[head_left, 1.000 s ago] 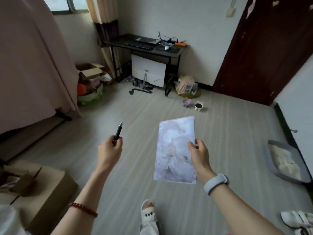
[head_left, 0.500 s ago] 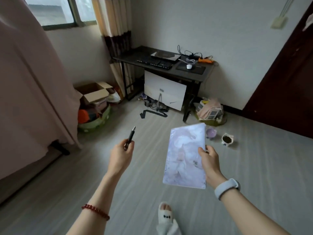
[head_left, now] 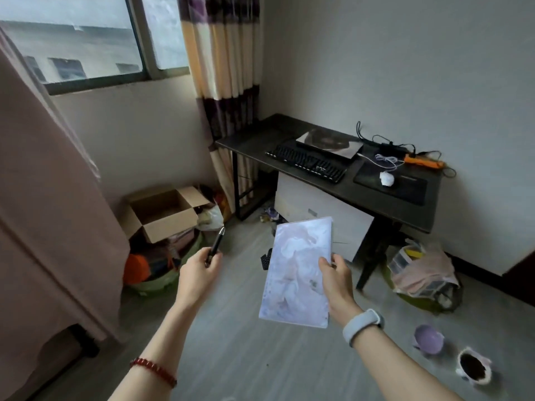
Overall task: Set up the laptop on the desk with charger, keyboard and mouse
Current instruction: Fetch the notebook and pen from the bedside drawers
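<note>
Bench (head_left: pixel 252 140) been brought way closer; pen (head_left: pixel 215 246) gripped by left hand (head_left: pixel 199 270), notebook (head_left: pixel 298 270) by right hand (head_left: pixel 337 277). Laptop (head_left: pixel 330 143) unopened, setup barely started.

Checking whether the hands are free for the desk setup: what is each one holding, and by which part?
Left hand grips a pen by its lower end; right hand holds a notebook by its right edge.

An open cardboard box (head_left: pixel 162 212) sits beside the striped curtain (head_left: pixel 223 65); two small bowls (head_left: pixel 428 340) (one lilac, one dark inside) stand on the floor (head_left: pixel 231 357).
</note>
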The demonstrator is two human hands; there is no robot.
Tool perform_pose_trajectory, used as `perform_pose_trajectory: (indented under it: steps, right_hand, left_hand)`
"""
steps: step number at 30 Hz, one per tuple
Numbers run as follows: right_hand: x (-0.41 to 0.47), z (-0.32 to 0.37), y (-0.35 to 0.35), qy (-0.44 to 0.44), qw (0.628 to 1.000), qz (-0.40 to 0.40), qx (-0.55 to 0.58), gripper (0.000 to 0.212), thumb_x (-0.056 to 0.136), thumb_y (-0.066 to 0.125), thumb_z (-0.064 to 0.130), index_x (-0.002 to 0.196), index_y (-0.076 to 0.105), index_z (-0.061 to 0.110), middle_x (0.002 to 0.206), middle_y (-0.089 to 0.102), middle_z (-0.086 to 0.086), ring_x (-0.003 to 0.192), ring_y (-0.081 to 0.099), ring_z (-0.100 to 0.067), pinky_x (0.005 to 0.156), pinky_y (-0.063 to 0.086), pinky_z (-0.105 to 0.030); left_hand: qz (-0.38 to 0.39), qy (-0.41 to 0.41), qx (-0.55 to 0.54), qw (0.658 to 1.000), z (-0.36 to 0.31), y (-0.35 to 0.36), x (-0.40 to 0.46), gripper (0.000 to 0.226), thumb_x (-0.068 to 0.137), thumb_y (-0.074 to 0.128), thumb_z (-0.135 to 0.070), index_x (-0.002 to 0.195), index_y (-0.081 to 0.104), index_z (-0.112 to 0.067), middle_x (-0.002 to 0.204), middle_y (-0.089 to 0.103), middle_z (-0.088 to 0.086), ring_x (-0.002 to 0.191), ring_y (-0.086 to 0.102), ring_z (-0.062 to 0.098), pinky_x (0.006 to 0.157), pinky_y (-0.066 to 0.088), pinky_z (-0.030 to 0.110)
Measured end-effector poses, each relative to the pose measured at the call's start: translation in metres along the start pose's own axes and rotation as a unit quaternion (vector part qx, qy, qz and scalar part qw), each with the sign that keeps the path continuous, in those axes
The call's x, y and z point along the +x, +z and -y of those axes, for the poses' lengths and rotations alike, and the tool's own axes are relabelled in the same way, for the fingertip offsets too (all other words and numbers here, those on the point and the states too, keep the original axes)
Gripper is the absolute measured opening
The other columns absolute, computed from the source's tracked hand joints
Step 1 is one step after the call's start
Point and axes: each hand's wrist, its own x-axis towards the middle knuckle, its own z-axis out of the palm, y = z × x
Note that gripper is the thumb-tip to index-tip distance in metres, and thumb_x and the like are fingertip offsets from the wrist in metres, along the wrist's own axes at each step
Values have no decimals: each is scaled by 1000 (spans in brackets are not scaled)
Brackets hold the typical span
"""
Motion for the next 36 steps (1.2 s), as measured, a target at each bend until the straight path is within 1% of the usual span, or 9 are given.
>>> perform_pose_trajectory:
  steps: [4, 10, 13, 16, 19, 22, 26, 32, 36]
  right_hand:
    - [122, 33, 94, -6, 1000, 5, 6, 19, 86, 48, 16, 90, 51, -2, 75, 53, -10, 68, 48, -24, 64, 40, -34]
    - [283, 87, 207, 15, 1000, 0, 13, 11, 88, 46, 13, 81, 45, 5, 74, 44, -10, 69, 42, -24, 62, 35, -35]
    - [354, 114, 232, 35, 999, -33, 6, 16, 89, 46, 14, 93, 50, -1, 75, 49, -10, 67, 47, -24, 61, 38, -33]
    - [423, 132, 256, 49, 997, -49, 24, 13, 90, 45, 11, 98, 52, 3, 79, 55, -9, 68, 52, -26, 59, 42, -32]
    - [500, 139, 297, 57, 996, -54, 43, 14, 88, 44, 8, 99, 52, 6, 88, 57, -11, 74, 54, -26, 64, 44, -34]
    - [582, 137, 352, 84, 994, -36, 68, 17, 86, 42, 6, 99, 52, 5, 85, 54, -11, 71, 49, -23, 60, 40, -30]
    - [694, 146, 432, 140, 987, 22, 77, 20, 87, 40, 7, 103, 52, 7, 99, 61, -16, 85, 60, -31, 69, 49, -38]
    - [807, 157, 527, 214, 975, 39, 42, 35, 88, 38, 8, 123, 45, 10, 117, 56, -12, 105, 57, -30, 93, 49, -43]
    - [855, 149, 558, 252, 967, 14, 44, 39, 89, 36, 4, 126, 48, 8, 122, 57, -14, 109, 57, -32, 98, 46, -46]
  left_hand:
    - [-25, 16, 15, 999, 11, 7, 154, 13, 91, 54, -25, 97, 63, -17, 77, 66, 5, 68, 61, 24, 61, 46, 35]
    - [-26, -2, 30, 999, 12, 30, 373, 18, 91, 49, -27, 96, 62, -16, 78, 64, 4, 69, 57, 21, 53, 39, 26]
    - [12, -8, 34, 999, -12, 56, 462, 22, 92, 47, -27, 102, 62, -15, 84, 63, 6, 85, 59, 29, 64, 39, 30]
    - [53, -8, 28, 998, -32, 85, 546, 27, 93, 40, -24, 111, 59, -18, 81, 63, 8, 81, 60, 29, 63, 38, 30]
    - [83, -11, 13, 996, -33, 112, 623, 37, 94, 33, -20, 125, 52, -20, 92, 65, 19, 84, 60, 35, 66, 40, 30]
    - [92, -18, 33, 995, -15, 134, 693, 38, 95, 31, -17, 129, 49, -20, 89, 64, 8, 78, 59, 23, 65, 43, 28]
    - [80, -49, 55, 994, 9, 151, 782, 30, 97, 37, -19, 122, 54, -16, 76, 60, -3, 61, 53, 6, 51, 38, 16]
    - [78, -87, 68, 991, 28, 170, 887, 26, 95, 44, -17, 119, 56, -17, 77, 62, -1, 62, 55, 12, 60, 44, 26]
    - [95, -96, 74, 988, 39, 198, 943, 25, 95, 44, -19, 117, 57, -16, 74, 62, -2, 62, 55, 11, 58, 42, 25]
